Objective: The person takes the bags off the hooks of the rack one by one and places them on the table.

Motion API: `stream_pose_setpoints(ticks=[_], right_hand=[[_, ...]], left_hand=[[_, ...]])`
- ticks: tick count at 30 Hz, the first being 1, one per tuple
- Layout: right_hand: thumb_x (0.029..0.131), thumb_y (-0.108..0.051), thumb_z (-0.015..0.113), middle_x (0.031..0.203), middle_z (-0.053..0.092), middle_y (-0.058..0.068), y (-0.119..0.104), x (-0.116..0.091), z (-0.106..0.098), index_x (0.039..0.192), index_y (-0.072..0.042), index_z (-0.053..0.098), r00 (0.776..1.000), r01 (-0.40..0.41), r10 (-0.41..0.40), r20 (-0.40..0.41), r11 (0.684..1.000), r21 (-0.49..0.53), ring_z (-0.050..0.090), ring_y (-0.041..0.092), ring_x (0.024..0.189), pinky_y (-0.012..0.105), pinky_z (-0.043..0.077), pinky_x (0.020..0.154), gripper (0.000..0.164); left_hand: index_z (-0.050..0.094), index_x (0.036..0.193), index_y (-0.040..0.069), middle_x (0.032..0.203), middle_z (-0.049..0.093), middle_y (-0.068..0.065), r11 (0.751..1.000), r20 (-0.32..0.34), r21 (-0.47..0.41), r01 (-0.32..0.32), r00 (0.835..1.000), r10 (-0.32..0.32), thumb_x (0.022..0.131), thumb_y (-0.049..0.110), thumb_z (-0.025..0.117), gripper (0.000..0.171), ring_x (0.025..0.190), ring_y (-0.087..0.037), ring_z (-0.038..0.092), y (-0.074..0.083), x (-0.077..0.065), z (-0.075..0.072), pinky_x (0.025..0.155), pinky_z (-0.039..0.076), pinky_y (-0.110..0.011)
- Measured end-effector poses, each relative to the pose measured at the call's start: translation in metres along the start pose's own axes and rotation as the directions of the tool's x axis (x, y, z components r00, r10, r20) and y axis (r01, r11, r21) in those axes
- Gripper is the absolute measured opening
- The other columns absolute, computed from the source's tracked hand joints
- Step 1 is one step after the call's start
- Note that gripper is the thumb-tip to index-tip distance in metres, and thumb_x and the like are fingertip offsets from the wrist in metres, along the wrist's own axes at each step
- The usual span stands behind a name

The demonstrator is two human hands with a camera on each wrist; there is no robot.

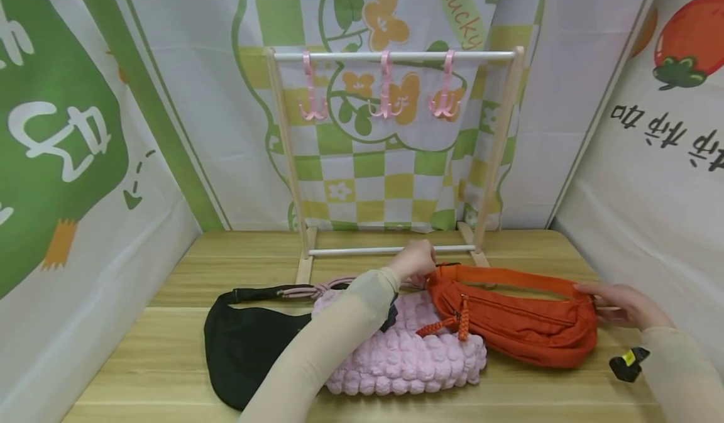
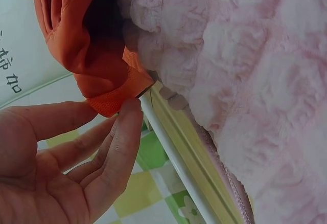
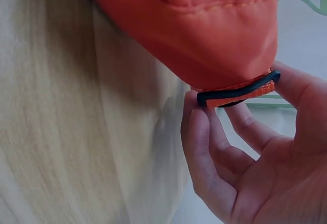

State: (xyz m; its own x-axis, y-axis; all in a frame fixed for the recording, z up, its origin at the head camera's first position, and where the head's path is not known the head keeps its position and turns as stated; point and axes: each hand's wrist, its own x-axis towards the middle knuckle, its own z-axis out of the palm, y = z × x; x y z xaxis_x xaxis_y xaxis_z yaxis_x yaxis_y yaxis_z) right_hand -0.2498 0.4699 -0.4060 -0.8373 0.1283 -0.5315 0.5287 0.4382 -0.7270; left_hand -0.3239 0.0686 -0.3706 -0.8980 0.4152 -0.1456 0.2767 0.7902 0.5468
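An orange waist bag [image 1: 526, 322] with braided zipper pulls lies at the right, its left end overlapping a pink puffy quilted bag [image 1: 407, 360]. My left hand [image 1: 415, 261] pinches the orange bag's left end between thumb and fingertips, as the left wrist view shows at the webbing [image 2: 110, 101]. At the other end, my right hand [image 1: 628, 303] holds the corner by its black buckle [image 3: 240, 91], thumb on one side and fingers on the other. Left of the pink bag, a black shoulder bag [image 1: 249, 341] lies partly behind my left forearm.
Behind the bags stands a rack with a white top bar [image 1: 351, 56] and wooden legs. Three pink hooks [image 1: 386, 83] hang from it. Printed cloth [image 1: 198, 96] encloses the wooden table [image 1: 170, 347]. A small black-and-yellow object [image 1: 629, 364] shows beside my right sleeve.
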Motion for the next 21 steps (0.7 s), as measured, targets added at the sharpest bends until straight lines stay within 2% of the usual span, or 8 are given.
stream_pose_setpoints(ticks=[3,7,9,12,14,16,18,21], right_hand=[[0.087,-0.048,0.060,0.093,0.060,0.006,0.0012,-0.0003,0.0015,0.132,0.015,0.029,1.000,-0.003,0.003,-0.002,0.999,-0.042,0.060,0.010,0.076,0.027,0.056,0.072,0.083],[0.087,-0.050,0.059,0.095,0.059,0.009,0.0029,-0.0021,0.0030,0.132,0.015,0.028,1.000,-0.009,0.008,-0.011,0.997,-0.078,0.059,0.011,0.077,0.027,0.056,0.073,0.085],[0.087,-0.051,0.059,0.100,0.059,0.015,0.0036,-0.0029,0.0030,0.132,0.017,0.027,1.000,-0.003,0.003,-0.006,0.996,-0.091,0.059,0.012,0.079,0.028,0.056,0.074,0.087],[0.088,-0.051,0.056,0.116,0.054,0.032,0.0048,-0.0036,0.0027,0.135,0.019,0.027,1.000,0.014,-0.013,0.016,0.992,-0.125,0.061,0.014,0.086,0.031,0.056,0.079,0.090],[0.089,-0.051,0.055,0.126,0.049,0.035,0.0055,-0.0039,0.0022,0.136,0.020,0.026,0.999,0.030,-0.025,0.035,0.989,-0.142,0.061,0.014,0.091,0.034,0.055,0.083,0.089],[0.090,-0.049,0.055,0.122,0.055,0.029,0.0062,-0.0041,0.0020,0.135,0.020,0.029,0.998,0.039,-0.033,0.045,0.989,-0.145,0.061,0.013,0.092,0.035,0.055,0.085,0.086],[0.090,-0.049,0.056,0.110,0.063,0.017,0.0064,-0.0045,0.0024,0.132,0.020,0.033,0.999,0.034,-0.029,0.037,0.989,-0.143,0.061,0.011,0.089,0.035,0.055,0.084,0.084],[0.089,-0.050,0.056,0.101,0.065,0.003,0.0058,-0.0063,0.0035,0.129,0.019,0.036,0.999,0.033,-0.030,0.022,0.986,-0.160,0.061,0.010,0.086,0.033,0.055,0.081,0.081]], left_hand=[[0.067,0.079,0.004,0.077,0.067,-0.008,1.000,-0.005,0.005,-0.007,1.000,0.007,0.082,-0.001,0.058,0.011,0.064,-0.024,0.070,0.0011,-0.0004,0.0006,0.054,0.057,-0.031],[0.067,0.078,0.004,0.084,0.069,-0.010,1.000,-0.006,0.001,-0.016,1.000,0.016,0.081,-0.003,0.057,0.012,0.064,-0.024,0.070,0.0031,-0.0002,0.0019,0.054,0.057,-0.031],[0.067,0.080,0.003,0.089,0.069,-0.011,1.000,-0.005,-0.001,-0.017,1.000,0.017,0.082,-0.003,0.057,0.012,0.063,-0.024,0.070,0.0037,0.0002,0.0025,0.054,0.057,-0.030],[0.068,0.083,0.004,0.094,0.070,-0.011,1.000,-0.010,0.005,-0.018,1.000,0.018,0.082,-0.002,0.057,0.013,0.062,-0.024,0.070,0.0037,0.0010,0.0032,0.053,0.057,-0.030],[0.068,0.084,0.004,0.094,0.070,-0.010,1.000,-0.011,0.007,-0.019,1.000,0.019,0.082,-0.002,0.057,0.013,0.063,-0.024,0.070,0.0038,0.0013,0.0032,0.054,0.058,-0.030],[0.068,0.083,0.004,0.093,0.070,-0.010,1.000,-0.012,0.008,-0.019,1.000,0.019,0.082,-0.002,0.056,0.013,0.064,-0.024,0.071,0.0041,0.0016,0.0033,0.056,0.058,-0.031],[0.067,0.081,0.005,0.090,0.070,-0.010,1.000,-0.011,0.016,-0.019,1.000,0.020,0.082,-0.002,0.056,0.014,0.065,-0.024,0.071,0.0048,0.0019,0.0036,0.057,0.058,-0.032],[0.067,0.080,0.005,0.089,0.070,-0.011,0.999,-0.012,0.028,-0.020,1.000,0.020,0.083,-0.003,0.055,0.015,0.066,-0.025,0.071,0.0055,0.0023,0.0046,0.057,0.058,-0.033]])
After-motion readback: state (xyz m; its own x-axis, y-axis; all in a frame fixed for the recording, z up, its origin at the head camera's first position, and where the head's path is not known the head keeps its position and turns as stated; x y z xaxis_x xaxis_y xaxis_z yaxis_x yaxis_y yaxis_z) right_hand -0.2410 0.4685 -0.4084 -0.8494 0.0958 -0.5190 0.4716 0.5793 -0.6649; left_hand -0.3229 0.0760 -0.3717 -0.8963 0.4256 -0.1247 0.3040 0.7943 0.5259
